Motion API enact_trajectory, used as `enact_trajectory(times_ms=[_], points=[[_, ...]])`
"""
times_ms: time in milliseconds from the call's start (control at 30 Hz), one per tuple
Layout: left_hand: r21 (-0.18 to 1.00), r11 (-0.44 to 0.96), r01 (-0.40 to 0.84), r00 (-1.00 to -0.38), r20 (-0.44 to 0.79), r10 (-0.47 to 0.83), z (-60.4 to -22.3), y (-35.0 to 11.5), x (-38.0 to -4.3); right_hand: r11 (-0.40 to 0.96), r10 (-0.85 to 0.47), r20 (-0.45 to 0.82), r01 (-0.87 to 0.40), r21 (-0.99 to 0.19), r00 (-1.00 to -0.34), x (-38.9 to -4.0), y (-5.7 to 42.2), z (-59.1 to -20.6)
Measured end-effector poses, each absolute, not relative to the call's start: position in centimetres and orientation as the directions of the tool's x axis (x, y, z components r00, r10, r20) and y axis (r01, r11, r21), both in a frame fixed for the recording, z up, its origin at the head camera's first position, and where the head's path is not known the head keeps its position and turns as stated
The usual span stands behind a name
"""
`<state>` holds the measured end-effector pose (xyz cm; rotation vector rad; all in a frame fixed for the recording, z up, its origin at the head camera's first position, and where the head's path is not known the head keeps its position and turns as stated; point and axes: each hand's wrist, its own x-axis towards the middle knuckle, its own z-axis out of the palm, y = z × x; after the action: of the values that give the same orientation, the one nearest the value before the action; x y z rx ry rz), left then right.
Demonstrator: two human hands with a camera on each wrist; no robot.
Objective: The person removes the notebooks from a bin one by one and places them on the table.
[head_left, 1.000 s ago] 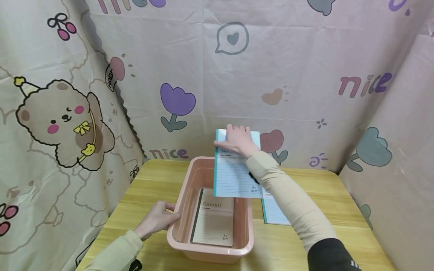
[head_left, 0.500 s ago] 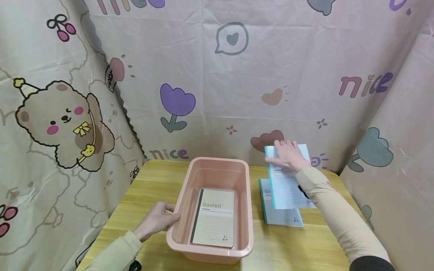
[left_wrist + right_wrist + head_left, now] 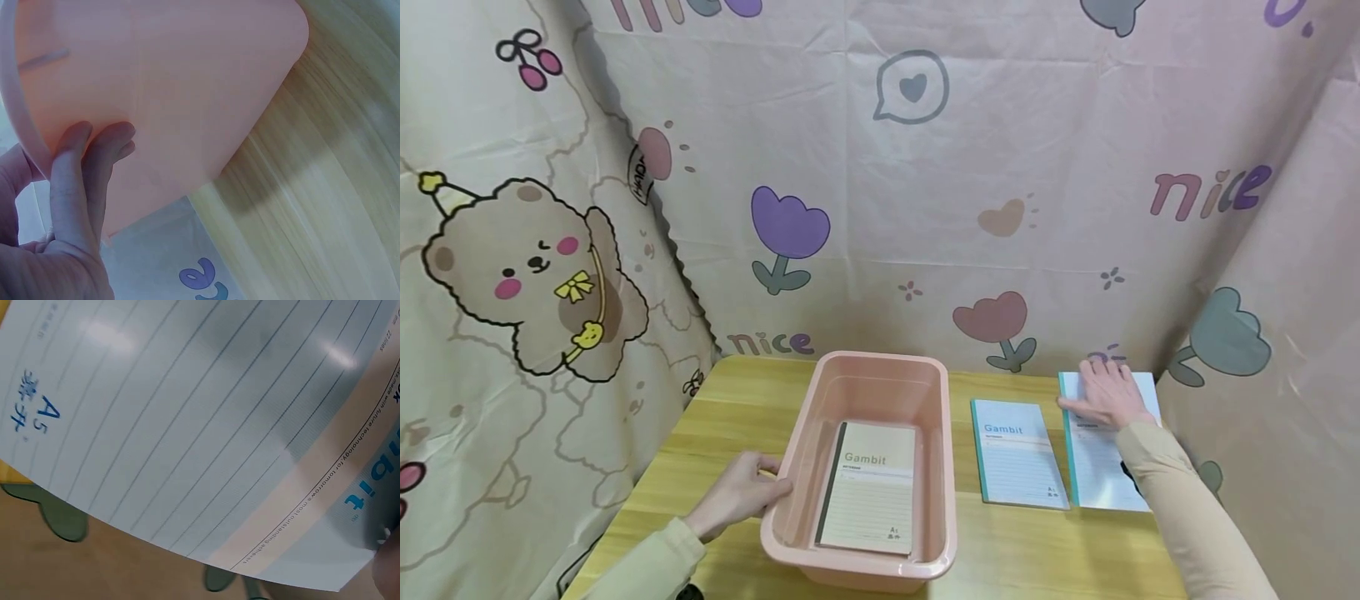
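My left hand (image 3: 741, 493) grips the left rim of a pink plastic bin (image 3: 949, 467); in the left wrist view its fingers (image 3: 69, 187) lie against the bin's outer wall. Inside the bin lies a beige notebook (image 3: 868, 492) with a dark spine, its cover reading "Gambit". At the far right my right hand (image 3: 1108, 393) holds a blue notebook (image 3: 1105, 471) by its upper part, thumb at the left edge and fingers toward the top. That cover (image 3: 187, 425) fills most of the right wrist view. Just left of it a second blue notebook (image 3: 1018, 458) rests flat on the table.
The wooden table (image 3: 760, 400) carries the bin and notebooks. A printed cloth (image 3: 865, 183) hangs behind the table and along both sides, close to the held notebook's right edge.
My right hand has carried the blue notebook from above the bin to the right, past the second blue notebook, and lowered it to the table's right side. My left hand stays on the bin.
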<state>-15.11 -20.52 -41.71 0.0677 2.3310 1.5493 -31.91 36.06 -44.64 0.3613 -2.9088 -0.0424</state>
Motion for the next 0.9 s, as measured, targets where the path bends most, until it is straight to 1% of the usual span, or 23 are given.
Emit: enact_trajectory(times_ms=[133, 367, 733, 900], points=[[0.905, 0.399, -0.145, -0.940, -0.252, 0.231, -41.6, -20.6, -15.0, 0.977, -0.215, 0.185, -0.212, 0.033, -0.959, -31.7, 37.1, -46.1], [0.906, 0.397, -0.147, -0.939, -0.254, 0.232, -41.5, -20.5, -15.0, 0.978, -0.208, 0.186, -0.208, 0.020, -0.960, -31.5, 37.6, -47.7], [0.904, 0.403, -0.144, -0.944, -0.247, 0.218, -41.6, -20.5, -14.9, 0.987, -0.151, 0.196, -0.160, -0.030, -0.969, -31.4, 37.1, -47.7], [0.904, 0.405, -0.140, -0.946, -0.243, 0.215, -41.7, -20.4, -14.9, 0.990, -0.131, 0.198, -0.139, -0.029, -0.972, -31.5, 36.8, -47.5]])
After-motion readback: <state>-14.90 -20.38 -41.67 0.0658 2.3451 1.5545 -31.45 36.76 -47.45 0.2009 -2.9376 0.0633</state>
